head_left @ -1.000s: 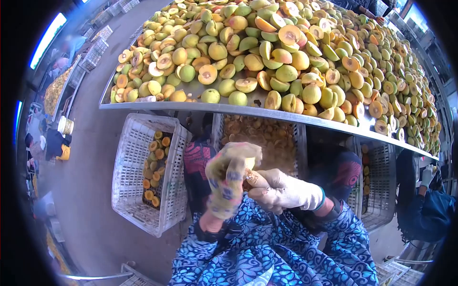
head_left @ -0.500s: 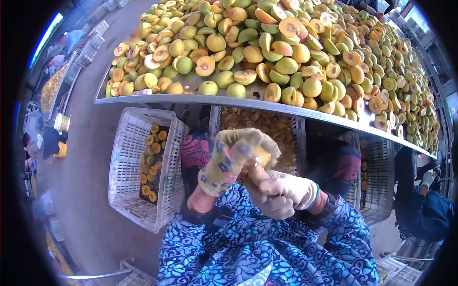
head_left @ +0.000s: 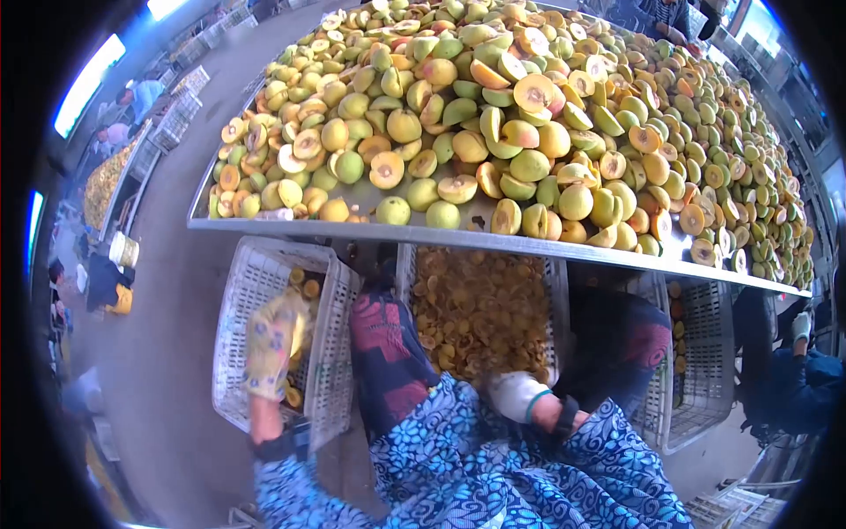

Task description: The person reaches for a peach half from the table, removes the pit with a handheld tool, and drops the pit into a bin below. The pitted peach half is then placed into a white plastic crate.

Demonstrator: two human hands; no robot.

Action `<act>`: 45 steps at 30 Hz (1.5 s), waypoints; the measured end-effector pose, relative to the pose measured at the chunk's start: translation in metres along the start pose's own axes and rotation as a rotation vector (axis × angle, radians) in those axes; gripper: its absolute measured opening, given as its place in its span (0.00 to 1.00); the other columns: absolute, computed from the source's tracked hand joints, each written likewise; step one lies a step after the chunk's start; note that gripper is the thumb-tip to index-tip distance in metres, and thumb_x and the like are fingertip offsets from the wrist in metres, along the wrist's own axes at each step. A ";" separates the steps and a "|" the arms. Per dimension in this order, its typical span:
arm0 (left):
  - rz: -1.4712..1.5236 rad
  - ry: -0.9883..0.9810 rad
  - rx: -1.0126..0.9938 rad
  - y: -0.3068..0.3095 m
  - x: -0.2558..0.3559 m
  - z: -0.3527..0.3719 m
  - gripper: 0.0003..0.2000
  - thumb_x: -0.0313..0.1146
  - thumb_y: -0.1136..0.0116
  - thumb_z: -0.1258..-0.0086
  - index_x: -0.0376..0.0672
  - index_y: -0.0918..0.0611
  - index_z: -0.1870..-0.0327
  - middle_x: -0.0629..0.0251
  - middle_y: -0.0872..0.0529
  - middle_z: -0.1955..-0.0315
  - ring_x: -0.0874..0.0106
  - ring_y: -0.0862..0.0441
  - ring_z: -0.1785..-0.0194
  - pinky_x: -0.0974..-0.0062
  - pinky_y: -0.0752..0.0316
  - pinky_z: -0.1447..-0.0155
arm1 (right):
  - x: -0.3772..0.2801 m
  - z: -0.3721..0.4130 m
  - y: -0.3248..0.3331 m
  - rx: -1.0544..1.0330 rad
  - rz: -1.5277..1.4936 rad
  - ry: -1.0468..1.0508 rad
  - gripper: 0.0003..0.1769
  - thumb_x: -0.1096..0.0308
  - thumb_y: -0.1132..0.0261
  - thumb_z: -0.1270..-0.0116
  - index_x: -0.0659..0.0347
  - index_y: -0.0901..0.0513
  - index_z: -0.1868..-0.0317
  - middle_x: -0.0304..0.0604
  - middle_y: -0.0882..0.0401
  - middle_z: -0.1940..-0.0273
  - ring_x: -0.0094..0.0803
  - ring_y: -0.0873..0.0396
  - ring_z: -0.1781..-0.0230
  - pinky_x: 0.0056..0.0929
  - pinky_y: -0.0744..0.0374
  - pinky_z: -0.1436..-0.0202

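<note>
My left hand (head_left: 273,346), in a flowered yellowish glove, is over the left white crate (head_left: 231,331). Motion smears its fingers, and a yellow patch beside them is too blurred to name. Halved yellow fruit (head_left: 310,288), like peaches, lies in that crate. In a white glove, my right hand (head_left: 518,397) hangs low at the near end of the middle crate (head_left: 406,273), its fingertips blurred and partly hidden. Thin yellow-brown fruit scraps (head_left: 480,309) fill the middle crate.
A metal-edged table (head_left: 423,234) ahead carries a big heap of whole and halved fruit (head_left: 529,132). Another white crate (head_left: 705,353) stands right of my knees. A person in dark clothing (head_left: 797,388) sits at far right; other people work at far left.
My hands were together above my lap and have parted. The left one moved left over the left crate; the right one dropped toward the middle crate. The camera view shifted slightly.
</note>
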State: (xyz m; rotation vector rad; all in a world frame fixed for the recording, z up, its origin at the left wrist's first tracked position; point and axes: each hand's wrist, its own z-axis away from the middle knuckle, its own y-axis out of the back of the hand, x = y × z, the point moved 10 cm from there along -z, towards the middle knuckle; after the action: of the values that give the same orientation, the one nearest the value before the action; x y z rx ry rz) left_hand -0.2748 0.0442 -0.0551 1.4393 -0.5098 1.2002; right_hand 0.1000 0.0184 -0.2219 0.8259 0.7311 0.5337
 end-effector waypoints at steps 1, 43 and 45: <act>-0.615 -0.187 0.015 0.007 0.047 0.013 0.20 0.40 0.35 0.32 0.39 0.17 0.43 0.52 0.12 0.53 0.52 0.14 0.49 0.64 0.20 0.43 | -0.003 -0.003 0.012 0.028 0.100 0.015 0.20 0.65 0.43 0.31 0.64 0.22 0.42 0.49 0.13 0.60 0.43 0.13 0.62 0.40 0.17 0.61; 1.165 -0.304 -0.542 -0.198 0.200 0.046 0.23 0.37 0.31 0.36 0.42 0.27 0.44 0.50 0.18 0.57 0.56 0.17 0.59 0.61 0.15 0.57 | 0.023 0.083 0.268 0.912 -1.280 0.083 0.10 0.63 0.38 0.25 0.59 0.23 0.51 0.30 0.25 0.71 0.15 0.29 0.78 0.19 0.30 0.75; 1.319 -0.264 -0.435 -0.192 0.206 0.045 0.30 0.55 0.42 0.27 0.41 0.27 0.33 0.54 0.18 0.60 0.59 0.20 0.59 0.64 0.21 0.62 | 0.022 0.089 0.262 0.924 -1.152 -0.022 0.07 0.65 0.39 0.25 0.59 0.24 0.53 0.30 0.27 0.73 0.15 0.31 0.79 0.20 0.32 0.76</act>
State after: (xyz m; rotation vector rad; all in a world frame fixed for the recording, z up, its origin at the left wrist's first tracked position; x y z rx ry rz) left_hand -0.0165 0.1191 0.0406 0.7844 -1.9558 1.6975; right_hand 0.1435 0.1420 0.0223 1.0617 1.2977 -0.9200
